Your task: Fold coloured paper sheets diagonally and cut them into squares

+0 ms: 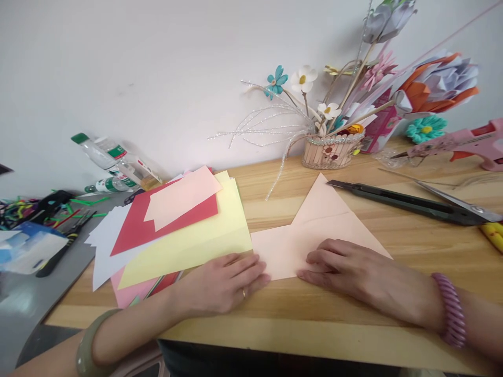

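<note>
A peach sheet of paper (326,209) lies on the wooden table, folded so that a triangle rises on the right and a strip extends to the left. My left hand (226,283), a ring on one finger, rests palm down with its bent fingertips on the strip's left end, close to the yellow sheets. Over the lower part of the triangle, my right hand (353,277) is curled, thumb and fingers closed at the paper's lower edge. What lies under both palms is hidden.
Left of the folded paper is a stack of coloured sheets (188,256). A box cutter (408,201) and scissors (467,207) lie at the right, with a pink glue gun (467,141) behind. At the back stands a flower basket (332,152); plastic bottles (113,165) are far left.
</note>
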The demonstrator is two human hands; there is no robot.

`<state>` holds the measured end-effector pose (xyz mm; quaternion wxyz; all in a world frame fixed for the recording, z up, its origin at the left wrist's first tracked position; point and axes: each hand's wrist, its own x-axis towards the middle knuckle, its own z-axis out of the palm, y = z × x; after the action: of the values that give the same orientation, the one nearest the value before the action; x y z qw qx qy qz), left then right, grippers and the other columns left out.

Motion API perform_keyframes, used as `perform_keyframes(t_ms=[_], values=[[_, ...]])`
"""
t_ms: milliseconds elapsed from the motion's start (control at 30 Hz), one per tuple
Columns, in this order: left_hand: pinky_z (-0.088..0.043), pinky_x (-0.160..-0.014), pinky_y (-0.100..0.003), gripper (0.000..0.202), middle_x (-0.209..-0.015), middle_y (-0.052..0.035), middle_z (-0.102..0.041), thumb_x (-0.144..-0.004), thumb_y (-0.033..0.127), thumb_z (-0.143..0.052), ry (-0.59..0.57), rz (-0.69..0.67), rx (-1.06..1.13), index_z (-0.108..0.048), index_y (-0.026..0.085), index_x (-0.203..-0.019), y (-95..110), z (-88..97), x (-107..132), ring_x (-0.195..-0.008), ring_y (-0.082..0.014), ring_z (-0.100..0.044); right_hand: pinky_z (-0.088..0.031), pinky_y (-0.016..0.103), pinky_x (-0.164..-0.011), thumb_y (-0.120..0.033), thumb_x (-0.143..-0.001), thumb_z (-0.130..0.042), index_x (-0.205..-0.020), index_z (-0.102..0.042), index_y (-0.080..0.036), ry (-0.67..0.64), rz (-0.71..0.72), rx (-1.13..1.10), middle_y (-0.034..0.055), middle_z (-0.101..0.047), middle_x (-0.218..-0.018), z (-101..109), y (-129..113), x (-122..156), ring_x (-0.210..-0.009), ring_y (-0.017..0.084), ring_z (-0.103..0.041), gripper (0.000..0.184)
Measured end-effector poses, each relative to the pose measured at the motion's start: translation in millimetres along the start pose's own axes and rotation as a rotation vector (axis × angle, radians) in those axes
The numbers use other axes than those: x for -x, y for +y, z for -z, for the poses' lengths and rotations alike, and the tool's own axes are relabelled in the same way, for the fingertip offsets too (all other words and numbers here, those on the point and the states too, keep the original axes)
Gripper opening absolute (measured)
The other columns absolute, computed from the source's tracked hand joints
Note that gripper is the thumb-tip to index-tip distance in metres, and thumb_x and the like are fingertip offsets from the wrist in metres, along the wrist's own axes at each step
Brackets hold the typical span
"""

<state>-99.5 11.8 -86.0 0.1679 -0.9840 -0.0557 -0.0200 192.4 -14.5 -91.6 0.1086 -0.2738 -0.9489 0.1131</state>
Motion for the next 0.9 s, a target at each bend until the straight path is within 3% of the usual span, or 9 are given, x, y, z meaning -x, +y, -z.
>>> perform_keyframes(t_ms=[167,300,467,667,767,900], values=[[-0.038,-0.100,-0.033,0.035,-0.129,-0.0104,-0.054,-0.096,0.013,-0.031,-0.045,0.014,0.022,-0.049,0.006,-0.126,3.3,6.0,9.4,-0.123,-0.0222,-0.046,-0.049,0.036,-0.081,-0.022,-0.098,-0.022,-0.125,-0.052,-0.019,0.038,0.015,0.028,0.0081,-0.063,-0.105,-1.9,-1.5,7.9,-0.098,0.020,-0.055,0.040],[-0.035,-0.104,-0.031,0.035,-0.128,-0.0063,-0.056,-0.097,0.012,-0.027,-0.024,0.084,0.098,-0.048,0.007,-0.124,5.4,6.2,7.2,-0.127,-0.0181,-0.041,-0.050,0.038,-0.084,-0.019,-0.096,-0.025,-0.136,-0.038,-0.020,0.105,0.016,0.127,0.0075,-0.062,-0.117,-1.9,-0.4,27.8,-0.104,0.021,-0.055,0.042],[-0.030,-0.106,-0.031,0.035,-0.125,-0.0013,-0.059,-0.098,0.013,-0.025,0.022,0.144,0.167,-0.051,0.010,-0.120,7.4,5.5,7.4,-0.125,-0.0156,-0.043,-0.053,0.041,-0.075,-0.020,-0.094,-0.026,-0.142,-0.028,-0.021,0.181,-0.019,0.299,0.0065,-0.064,-0.114,5.9,0.4,52.7,-0.098,0.024,-0.061,0.048],[-0.035,-0.105,-0.032,0.033,-0.128,-0.0013,-0.056,-0.098,0.013,-0.029,-0.008,0.147,0.175,-0.051,0.010,-0.123,9.3,2.8,12.5,-0.126,-0.0182,-0.043,-0.054,0.040,-0.077,-0.016,-0.091,-0.031,-0.145,-0.018,-0.028,0.184,-0.114,0.375,0.0020,-0.063,-0.117,10.2,6.1,87.2,-0.102,0.022,-0.060,0.056],[-0.039,-0.103,-0.030,0.033,-0.129,-0.0008,-0.056,-0.097,0.014,-0.031,-0.019,0.155,0.222,-0.049,0.012,-0.125,8.9,0.8,13.9,-0.125,-0.0176,-0.044,-0.053,0.038,-0.079,-0.015,-0.088,-0.035,-0.143,-0.025,-0.029,0.181,-0.173,0.413,0.0012,-0.063,-0.117,13.3,10.8,106.9,-0.101,0.022,-0.061,0.057],[-0.042,-0.102,-0.024,0.035,-0.131,0.0015,-0.053,-0.098,0.015,-0.031,-0.028,0.195,0.295,-0.047,0.016,-0.129,6.3,-0.7,14.8,-0.123,-0.0140,-0.046,-0.052,0.036,-0.078,-0.017,-0.089,-0.035,-0.121,-0.055,-0.025,0.213,-0.241,0.416,0.0033,-0.065,-0.111,20.0,7.5,112.8,-0.098,0.023,-0.062,0.039]])
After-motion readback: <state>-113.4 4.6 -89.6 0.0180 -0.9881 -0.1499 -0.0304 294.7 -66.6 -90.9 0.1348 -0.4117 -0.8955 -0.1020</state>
